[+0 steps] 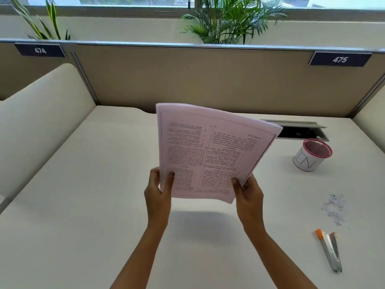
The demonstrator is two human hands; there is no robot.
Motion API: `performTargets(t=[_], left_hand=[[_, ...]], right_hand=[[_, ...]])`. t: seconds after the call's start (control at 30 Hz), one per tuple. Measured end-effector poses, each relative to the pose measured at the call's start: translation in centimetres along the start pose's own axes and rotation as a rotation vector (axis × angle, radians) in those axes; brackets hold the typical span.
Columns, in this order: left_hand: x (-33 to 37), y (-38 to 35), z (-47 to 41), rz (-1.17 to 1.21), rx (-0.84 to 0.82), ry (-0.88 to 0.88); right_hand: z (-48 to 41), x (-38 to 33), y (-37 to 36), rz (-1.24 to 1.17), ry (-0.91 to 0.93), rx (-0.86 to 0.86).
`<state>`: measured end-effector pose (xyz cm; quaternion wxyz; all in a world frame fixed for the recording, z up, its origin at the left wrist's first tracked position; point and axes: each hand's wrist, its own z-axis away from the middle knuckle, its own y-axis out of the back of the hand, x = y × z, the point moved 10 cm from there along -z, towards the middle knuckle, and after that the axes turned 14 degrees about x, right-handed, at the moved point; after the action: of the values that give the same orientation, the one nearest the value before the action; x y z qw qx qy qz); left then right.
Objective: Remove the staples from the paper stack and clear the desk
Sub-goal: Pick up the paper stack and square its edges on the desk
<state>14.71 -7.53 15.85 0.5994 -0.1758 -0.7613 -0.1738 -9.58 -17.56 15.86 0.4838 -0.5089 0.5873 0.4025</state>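
A pinkish paper stack (210, 151) with printed text is held up above the white desk (93, 205), tilted away from me. My left hand (159, 189) grips its lower left corner, thumb on the front page. My right hand (249, 191) grips the lower right corner. A pile of loose staples (335, 209) lies on the desk at the right. Nearer to me at the right lies a metal stapler (331, 250) with an orange tip.
A small mesh bin (312, 155) with a pink rim and a white label stands at the right rear. Behind it is an open cable hatch (300, 132) in the desk. Beige partitions (208, 80) close off the back and both sides.
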Motion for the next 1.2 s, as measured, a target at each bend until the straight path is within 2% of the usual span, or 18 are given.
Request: performTargets(t=[0.2, 0.4, 0.63, 0.9, 1.2], left_hand=[[-0.3, -0.4, 0.8, 0.007, 0.046, -0.003], [-3.4, -0.6, 1.7, -0.031, 0.039, 0.085], [-2.6, -0.3, 2.2, -0.046, 0.091, 0.014], [-6.5, -0.5, 2.7, -0.102, 0.020, 0.097], [-6.1, -0.8, 2.5, -0.126, -0.018, 0.080]], right_hand=[[0.6, 2.0, 0.3, 0.057, 0.006, 0.048], [1.9, 4.9, 0.4, 0.223, 0.011, -0.010], [2.4, 5.5, 0.9, 0.174, -0.040, 0.032], [3.0, 7.1, 0.5, 0.262, -0.077, -0.003], [3.6, 7.9, 0.3, 0.288, -0.100, -0.018]])
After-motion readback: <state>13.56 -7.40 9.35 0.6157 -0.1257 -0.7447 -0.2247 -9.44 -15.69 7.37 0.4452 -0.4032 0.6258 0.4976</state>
